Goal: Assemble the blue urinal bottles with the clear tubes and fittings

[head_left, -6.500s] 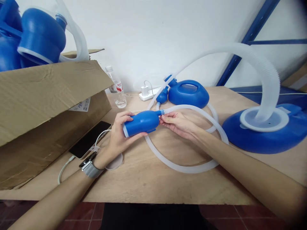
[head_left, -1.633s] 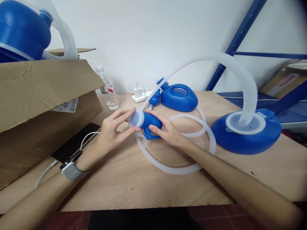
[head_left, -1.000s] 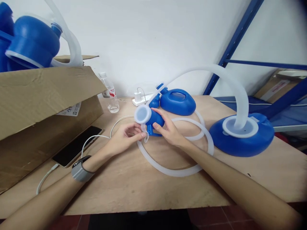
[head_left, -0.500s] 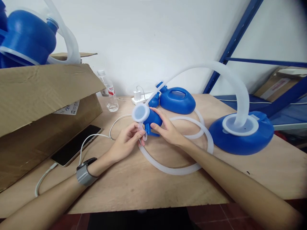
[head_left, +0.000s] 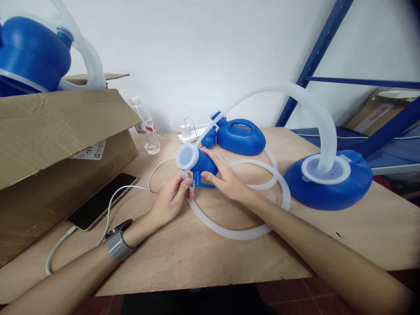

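Note:
My right hand (head_left: 228, 178) is wrapped round a small blue plastic urinal head (head_left: 206, 163), holding it just above the table. A translucent white cap (head_left: 187, 156) covers its wide mouth, which faces left toward me. Below the cap, my left hand (head_left: 170, 192) pinches the cap's soft strap (head_left: 187, 176) between thumb and fingers; the strap is bent there. A ribbed white hose (head_left: 241, 232) loops over the table, one end hidden behind my left hand. Another hose (head_left: 295, 94) arches from the blue urinal bottle (head_left: 328, 192) on the right and passes behind the cap.
Farther back is a second blue bottle (head_left: 241, 139) with a handle, near a power strip (head_left: 187, 136). On the left are a water bottle (head_left: 151, 138), a charging phone (head_left: 101, 201) and a cardboard box (head_left: 65, 127) with more blue bottles (head_left: 33, 54). A blue shelf rack (head_left: 315, 61) stands right.
My left fingers have bent the cap's strap upward; it was hanging straighter before. Both hands and the urinal head shift slightly left in view, as does the whole scene.

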